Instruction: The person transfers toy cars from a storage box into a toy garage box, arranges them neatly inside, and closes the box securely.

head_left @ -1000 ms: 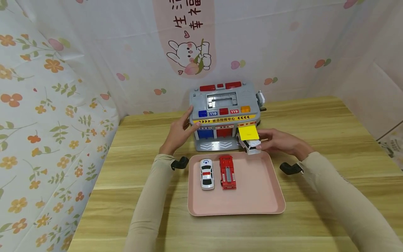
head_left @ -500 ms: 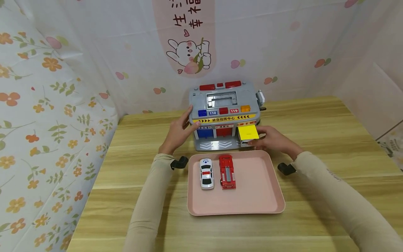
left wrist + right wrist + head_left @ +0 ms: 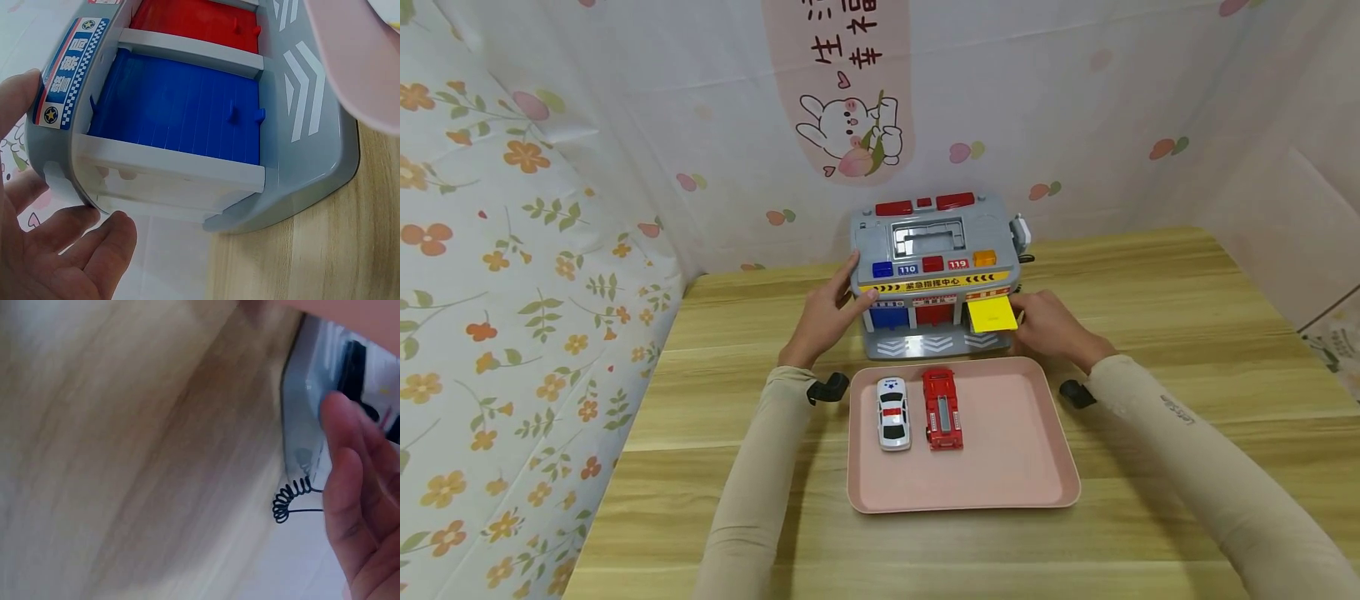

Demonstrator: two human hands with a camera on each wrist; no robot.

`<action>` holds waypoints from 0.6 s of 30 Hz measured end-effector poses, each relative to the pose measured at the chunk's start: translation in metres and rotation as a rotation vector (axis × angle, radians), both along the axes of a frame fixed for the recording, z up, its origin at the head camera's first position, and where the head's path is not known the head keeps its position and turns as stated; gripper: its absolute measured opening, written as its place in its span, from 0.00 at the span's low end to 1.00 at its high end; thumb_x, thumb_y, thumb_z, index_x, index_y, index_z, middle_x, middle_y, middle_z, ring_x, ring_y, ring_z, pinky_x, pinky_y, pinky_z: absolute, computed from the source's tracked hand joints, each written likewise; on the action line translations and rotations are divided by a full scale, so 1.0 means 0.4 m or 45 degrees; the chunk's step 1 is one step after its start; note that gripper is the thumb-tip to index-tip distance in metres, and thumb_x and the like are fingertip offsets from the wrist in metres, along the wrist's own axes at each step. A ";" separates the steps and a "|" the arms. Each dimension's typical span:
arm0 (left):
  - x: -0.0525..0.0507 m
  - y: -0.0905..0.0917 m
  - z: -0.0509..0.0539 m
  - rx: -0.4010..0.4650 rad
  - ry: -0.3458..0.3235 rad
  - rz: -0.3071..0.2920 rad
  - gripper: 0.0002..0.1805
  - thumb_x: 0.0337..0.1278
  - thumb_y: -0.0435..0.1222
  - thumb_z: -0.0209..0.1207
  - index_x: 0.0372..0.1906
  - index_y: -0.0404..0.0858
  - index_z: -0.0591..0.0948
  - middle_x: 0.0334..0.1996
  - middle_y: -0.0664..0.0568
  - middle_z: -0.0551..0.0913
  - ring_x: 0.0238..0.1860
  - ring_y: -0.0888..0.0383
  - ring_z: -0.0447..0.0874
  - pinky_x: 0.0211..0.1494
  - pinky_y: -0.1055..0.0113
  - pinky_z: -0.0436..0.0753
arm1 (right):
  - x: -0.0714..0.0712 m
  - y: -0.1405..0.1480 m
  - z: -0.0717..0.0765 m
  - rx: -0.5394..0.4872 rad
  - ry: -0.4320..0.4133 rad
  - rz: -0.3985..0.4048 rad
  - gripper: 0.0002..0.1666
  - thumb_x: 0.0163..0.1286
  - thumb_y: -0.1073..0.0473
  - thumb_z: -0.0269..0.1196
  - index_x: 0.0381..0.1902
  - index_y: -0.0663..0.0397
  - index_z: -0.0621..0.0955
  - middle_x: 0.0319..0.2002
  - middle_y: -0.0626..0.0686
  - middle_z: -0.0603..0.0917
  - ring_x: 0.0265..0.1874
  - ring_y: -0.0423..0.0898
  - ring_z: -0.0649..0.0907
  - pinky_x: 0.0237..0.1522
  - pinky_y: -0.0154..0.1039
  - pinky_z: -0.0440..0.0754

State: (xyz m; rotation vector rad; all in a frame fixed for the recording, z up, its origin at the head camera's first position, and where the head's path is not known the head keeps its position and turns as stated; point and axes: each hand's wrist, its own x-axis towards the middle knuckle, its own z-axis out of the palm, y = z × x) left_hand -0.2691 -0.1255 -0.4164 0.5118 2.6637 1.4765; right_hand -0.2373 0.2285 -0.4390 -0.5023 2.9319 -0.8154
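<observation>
One toy station [image 3: 934, 282] stands between both hands [image 3: 823, 323] [image 3: 1054, 327].

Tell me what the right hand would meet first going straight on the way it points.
Probably the right end of the gray toy station, beside the yellow flap; the right hand looks close, though depth is unclear.

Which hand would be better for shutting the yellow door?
Probably the right hand: it's close beside the yellow door, which sticks out open. The left hand touches the other end of the toy garage, nearer the blue door.
</observation>
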 end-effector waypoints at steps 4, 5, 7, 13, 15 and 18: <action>-0.002 0.000 0.000 0.004 0.005 -0.007 0.41 0.68 0.53 0.58 0.80 0.59 0.53 0.81 0.55 0.55 0.80 0.53 0.58 0.78 0.55 0.68 | -0.005 0.001 -0.007 0.040 0.090 0.007 0.18 0.61 0.70 0.62 0.51 0.70 0.83 0.40 0.65 0.89 0.29 0.51 0.82 0.35 0.44 0.83; -0.002 0.000 0.000 0.001 0.006 -0.007 0.41 0.68 0.54 0.58 0.80 0.60 0.53 0.81 0.55 0.55 0.80 0.53 0.58 0.78 0.55 0.68 | -0.006 0.000 -0.010 0.029 0.100 0.012 0.19 0.62 0.70 0.62 0.51 0.70 0.82 0.42 0.66 0.89 0.29 0.51 0.81 0.35 0.45 0.83; -0.002 -0.001 0.000 -0.001 0.002 -0.003 0.41 0.68 0.54 0.57 0.80 0.61 0.52 0.81 0.55 0.55 0.80 0.53 0.58 0.78 0.55 0.67 | -0.007 -0.001 -0.015 0.016 0.127 0.029 0.20 0.62 0.71 0.61 0.53 0.71 0.81 0.44 0.68 0.88 0.30 0.52 0.81 0.36 0.47 0.83; -0.001 -0.001 -0.002 -0.009 -0.005 0.002 0.41 0.68 0.55 0.57 0.80 0.63 0.51 0.81 0.56 0.54 0.80 0.52 0.58 0.78 0.55 0.67 | -0.008 -0.002 -0.026 0.073 0.146 0.043 0.22 0.64 0.70 0.60 0.56 0.71 0.79 0.49 0.70 0.86 0.35 0.55 0.84 0.43 0.55 0.85; 0.000 0.000 -0.002 -0.011 -0.004 0.003 0.41 0.68 0.55 0.57 0.80 0.63 0.52 0.81 0.56 0.54 0.80 0.52 0.58 0.78 0.55 0.67 | -0.006 0.001 -0.026 0.070 0.130 0.050 0.23 0.64 0.70 0.60 0.58 0.71 0.78 0.51 0.69 0.86 0.36 0.54 0.84 0.45 0.55 0.85; 0.000 0.002 -0.002 -0.013 -0.004 0.005 0.41 0.67 0.55 0.57 0.80 0.63 0.52 0.81 0.56 0.54 0.80 0.52 0.58 0.78 0.55 0.67 | 0.001 0.012 -0.024 0.023 0.096 0.073 0.24 0.66 0.69 0.59 0.61 0.67 0.78 0.51 0.67 0.86 0.34 0.52 0.81 0.41 0.49 0.84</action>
